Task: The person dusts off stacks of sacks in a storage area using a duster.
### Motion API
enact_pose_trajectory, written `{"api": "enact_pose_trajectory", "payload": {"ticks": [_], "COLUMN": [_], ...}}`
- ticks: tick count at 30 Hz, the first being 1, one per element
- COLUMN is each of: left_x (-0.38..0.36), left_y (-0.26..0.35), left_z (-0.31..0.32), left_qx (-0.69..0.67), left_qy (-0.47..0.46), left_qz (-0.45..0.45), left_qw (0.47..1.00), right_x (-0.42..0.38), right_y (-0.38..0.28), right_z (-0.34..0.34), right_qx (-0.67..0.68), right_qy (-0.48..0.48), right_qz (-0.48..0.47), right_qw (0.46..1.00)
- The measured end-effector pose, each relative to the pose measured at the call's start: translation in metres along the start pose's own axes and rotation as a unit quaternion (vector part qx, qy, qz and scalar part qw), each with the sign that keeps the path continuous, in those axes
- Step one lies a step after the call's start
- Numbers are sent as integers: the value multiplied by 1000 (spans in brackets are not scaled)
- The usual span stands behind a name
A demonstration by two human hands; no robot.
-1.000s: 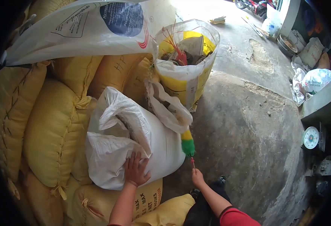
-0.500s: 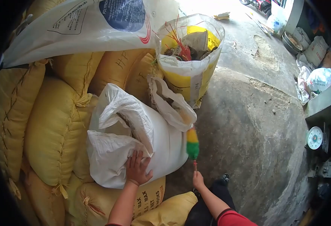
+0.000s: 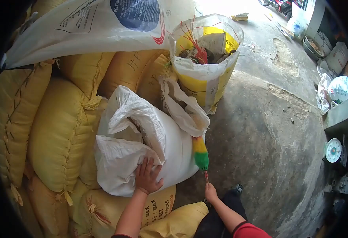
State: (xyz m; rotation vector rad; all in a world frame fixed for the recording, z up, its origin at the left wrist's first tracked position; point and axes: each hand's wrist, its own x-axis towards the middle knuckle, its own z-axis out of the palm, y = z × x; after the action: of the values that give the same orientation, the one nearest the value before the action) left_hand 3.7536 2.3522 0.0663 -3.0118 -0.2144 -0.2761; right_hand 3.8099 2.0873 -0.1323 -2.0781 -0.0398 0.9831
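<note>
My left hand (image 3: 146, 177) lies with fingers spread on the folded mouth of a white woven sack (image 3: 176, 142). The sack rests on top of yellow sacks, its top partly gaping. In my right hand (image 3: 211, 193) is the thin handle of a duster (image 3: 201, 160), green near the handle and yellow further up. The duster's head is against the right side of the white sack, and its far end is hidden beneath the rim of a smaller open white bag (image 3: 194, 119).
Filled yellow sacks (image 3: 57, 135) are stacked at the left, under a printed white plastic sack (image 3: 90, 31). A white-and-yellow bag of rubbish (image 3: 205, 79) stands behind. At right are a dial scale (image 3: 333, 150) and bags (image 3: 342, 88) by a ledge, beside the concrete floor (image 3: 261, 139).
The duster's head has shifted slightly left, closer against the white sack. My left hand stays on the sack; the whole view has shifted a little.
</note>
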Motion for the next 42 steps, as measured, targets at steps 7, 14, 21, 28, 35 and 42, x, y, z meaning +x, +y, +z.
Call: {"api": "enact_pose_trajectory", "payload": {"ticks": [7, 14, 21, 28, 35, 42], "left_x": [-2, -3, -2, -3, -20, -137], "left_y": [-1, 0, 0, 0, 42, 156], "left_z": [0, 0, -2, -7, 19, -41], "left_qx": [7, 0, -14, -10, 194, -203], "left_qy": [-30, -22, -26, -16, 33, -50], "left_qz": [-6, -29, -29, -36, -131, -365], "left_qw": [999, 999, 999, 999, 972, 907], "right_x": [-3, -44, -47, -96, -101, -76], "right_y": [15, -9, -2, -7, 10, 2], "right_z": [-6, -26, -39, -65, -118, -164], "right_qx": [-8, 14, -76, -48, -220, -327], "right_qy": [54, -49, 1, -87, -79, -167], "right_qz": [-42, -50, 10, -112, -103, -28], "right_qw": [998, 997, 997, 989, 967, 930]}}
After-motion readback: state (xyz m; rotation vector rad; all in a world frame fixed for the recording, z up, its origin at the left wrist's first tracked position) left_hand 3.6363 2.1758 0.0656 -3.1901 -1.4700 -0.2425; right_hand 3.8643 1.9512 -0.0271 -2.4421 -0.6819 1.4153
